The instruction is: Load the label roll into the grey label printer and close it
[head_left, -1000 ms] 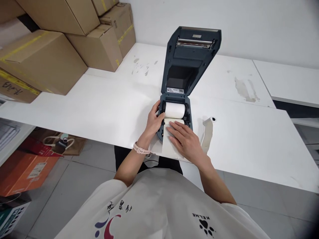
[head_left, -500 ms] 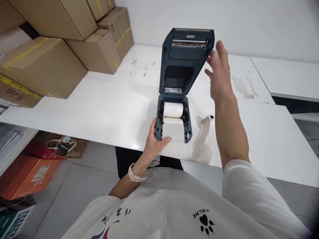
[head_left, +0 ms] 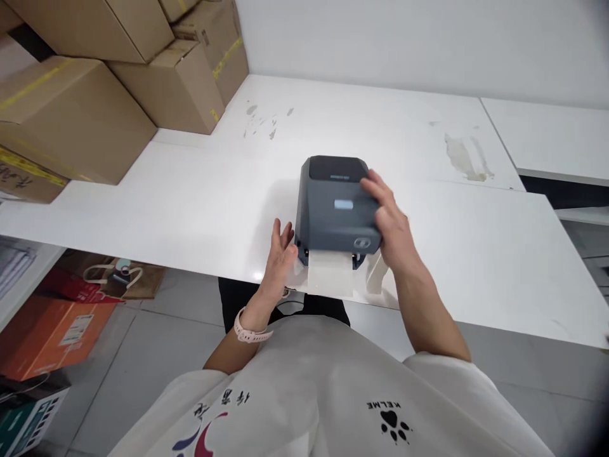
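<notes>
A dark blue-grey label printer [head_left: 328,219] stands near the front edge of the white table. Its lid is swung down almost fully, with a small gap at the front. My right hand [head_left: 392,225] grips the lid's right side, fingers over the top. A strip of label paper [head_left: 330,273] sticks out of the printer's front and reaches the table edge; the paper roll inside is hidden under the lid. Beside the printer's front left corner is my left hand [head_left: 280,260], fingers spread and holding nothing. A curled strip of paper [head_left: 375,276] lies partly behind my right hand.
Several cardboard boxes [head_left: 162,89] are stacked at the back left of the white table [head_left: 214,209]. A white wall rises behind. On the floor at left are an orange box [head_left: 52,330] and a brown paper bag [head_left: 137,279]. The table's front edge runs close to my body.
The printer's lid, upright before, has come down over the paper roll. My right hand has moved down and left with it. My left hand has let go of the printer's front and the paper.
</notes>
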